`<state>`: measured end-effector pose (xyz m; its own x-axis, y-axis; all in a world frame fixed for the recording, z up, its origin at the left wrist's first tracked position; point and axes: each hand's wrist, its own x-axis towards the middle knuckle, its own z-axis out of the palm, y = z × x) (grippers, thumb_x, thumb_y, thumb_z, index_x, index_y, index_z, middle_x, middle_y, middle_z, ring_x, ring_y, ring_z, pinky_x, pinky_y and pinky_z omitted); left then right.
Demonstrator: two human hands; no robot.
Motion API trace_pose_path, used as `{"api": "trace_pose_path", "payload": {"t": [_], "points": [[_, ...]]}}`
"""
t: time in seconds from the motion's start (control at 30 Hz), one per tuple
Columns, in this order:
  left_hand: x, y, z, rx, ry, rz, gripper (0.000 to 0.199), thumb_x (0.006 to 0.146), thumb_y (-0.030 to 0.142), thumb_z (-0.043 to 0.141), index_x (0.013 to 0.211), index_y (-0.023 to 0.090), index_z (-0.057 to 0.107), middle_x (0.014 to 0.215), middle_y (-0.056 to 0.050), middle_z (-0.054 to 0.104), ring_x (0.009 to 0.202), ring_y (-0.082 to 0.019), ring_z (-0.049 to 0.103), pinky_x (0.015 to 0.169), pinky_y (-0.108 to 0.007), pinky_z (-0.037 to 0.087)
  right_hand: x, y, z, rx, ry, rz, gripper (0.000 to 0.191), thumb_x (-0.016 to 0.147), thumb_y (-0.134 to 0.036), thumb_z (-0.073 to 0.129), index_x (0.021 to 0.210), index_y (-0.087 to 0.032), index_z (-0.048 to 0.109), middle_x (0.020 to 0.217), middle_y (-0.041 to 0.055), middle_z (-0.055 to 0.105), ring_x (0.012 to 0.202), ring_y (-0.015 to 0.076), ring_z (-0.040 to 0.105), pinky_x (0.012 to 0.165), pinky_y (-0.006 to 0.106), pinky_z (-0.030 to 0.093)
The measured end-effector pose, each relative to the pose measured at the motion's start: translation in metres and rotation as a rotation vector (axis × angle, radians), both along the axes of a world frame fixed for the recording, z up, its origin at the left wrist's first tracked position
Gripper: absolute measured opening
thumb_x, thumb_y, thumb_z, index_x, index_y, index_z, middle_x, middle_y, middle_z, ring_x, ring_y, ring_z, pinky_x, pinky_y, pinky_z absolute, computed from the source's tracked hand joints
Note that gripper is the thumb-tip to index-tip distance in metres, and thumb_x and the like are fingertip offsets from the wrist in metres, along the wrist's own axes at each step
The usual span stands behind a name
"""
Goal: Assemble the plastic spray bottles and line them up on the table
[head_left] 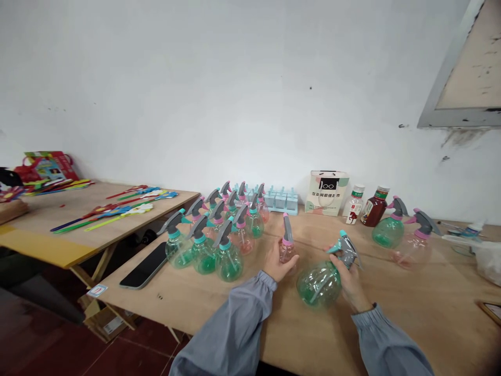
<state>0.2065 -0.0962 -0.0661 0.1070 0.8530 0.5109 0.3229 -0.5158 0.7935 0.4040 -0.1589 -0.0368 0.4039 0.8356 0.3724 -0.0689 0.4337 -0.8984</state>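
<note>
My left hand (277,262) is closed around a pink spray bottle (287,250) with a grey and pink trigger head, standing upright on the table. In my right hand (351,284) is a green spray bottle (319,286), gripped at its neck and tilted, its round body toward the left. Left of my hands stand several spray bottles (229,261) in a close group, some green and some pink. Another green spray bottle (387,231) and a pink spray bottle (414,249) stand to the right.
Along the wall are pale blue molds (279,201), a paper bag (326,193), a white bottle (354,204) and a dark red bottle (374,207). A phone (145,266) lies at the left edge. Colourful flat strips (117,211) cover part of a second table (43,232).
</note>
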Motion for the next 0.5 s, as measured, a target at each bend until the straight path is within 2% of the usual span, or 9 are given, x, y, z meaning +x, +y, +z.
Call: {"api": "trace_pose_path", "payload": {"t": [0.07, 0.2, 0.27, 0.33, 0.4, 0.5], "points": [[0.0, 0.0, 0.0, -0.006, -0.007, -0.004, 0.061, 0.071, 0.034, 0.079, 0.123, 0.02, 0.049, 0.117, -0.01, 0.067, 0.11, -0.029, 0.065, 0.099, -0.047, 0.05, 0.001, -0.002, 0.001, -0.002, -0.015, -0.022, 0.029, 0.063, -0.054, 0.081, 0.076, -0.029, 0.072, 0.088, 0.0034, 0.074, 0.098, 0.0287, 0.065, 0.11, 0.05, 0.04], [0.0, 0.001, -0.001, -0.017, -0.029, 0.003, 0.062, 0.07, 0.033, 0.08, 0.123, 0.022, 0.049, 0.118, -0.009, 0.067, 0.111, -0.028, 0.065, 0.1, -0.047, 0.049, 0.005, -0.002, 0.007, 0.018, -0.074, 0.062, 0.03, 0.064, -0.053, 0.082, 0.083, -0.031, 0.075, 0.102, 0.003, 0.076, 0.113, 0.0297, 0.062, 0.115, 0.047, 0.036], [0.0, 0.002, -0.002, -0.017, -0.031, 0.008, 0.062, 0.07, 0.033, 0.08, 0.123, 0.021, 0.05, 0.118, -0.009, 0.067, 0.111, -0.028, 0.065, 0.101, -0.047, 0.048, 0.009, -0.001, 0.009, 0.017, -0.091, 0.058, 0.031, 0.066, -0.051, 0.083, 0.088, -0.031, 0.076, 0.107, 0.0034, 0.076, 0.119, 0.0287, 0.06, 0.117, 0.045, 0.035], [0.001, 0.002, -0.003, -0.017, -0.031, 0.001, 0.062, 0.07, 0.033, 0.079, 0.123, 0.021, 0.049, 0.117, -0.009, 0.067, 0.109, -0.027, 0.065, 0.1, -0.046, 0.049, 0.017, 0.001, 0.011, 0.005, -0.066, -0.022, 0.032, 0.067, -0.05, 0.082, 0.09, -0.029, 0.077, 0.105, 0.0048, 0.076, 0.117, 0.0287, 0.063, 0.112, 0.046, 0.041], [0.001, 0.002, -0.003, -0.016, -0.031, -0.001, 0.061, 0.071, 0.033, 0.078, 0.123, 0.02, 0.049, 0.117, -0.01, 0.067, 0.109, -0.027, 0.066, 0.099, -0.046, 0.049, 0.034, 0.0, 0.011, -0.016, -0.025, -0.14, 0.035, 0.066, -0.052, 0.082, 0.09, -0.027, 0.076, 0.098, 0.0059, 0.077, 0.106, 0.0299, 0.068, 0.102, 0.048, 0.049], [0.001, 0.002, -0.002, -0.011, -0.026, 0.009, 0.061, 0.071, 0.034, 0.078, 0.123, 0.02, 0.049, 0.118, -0.01, 0.067, 0.11, -0.027, 0.065, 0.099, -0.046, 0.049, 0.076, -0.009, 0.013, -0.031, -0.036, -0.336, 0.042, 0.062, -0.056, 0.082, 0.091, -0.026, 0.075, 0.095, 0.0081, 0.077, 0.096, 0.0317, 0.07, 0.091, 0.05, 0.054]]}}
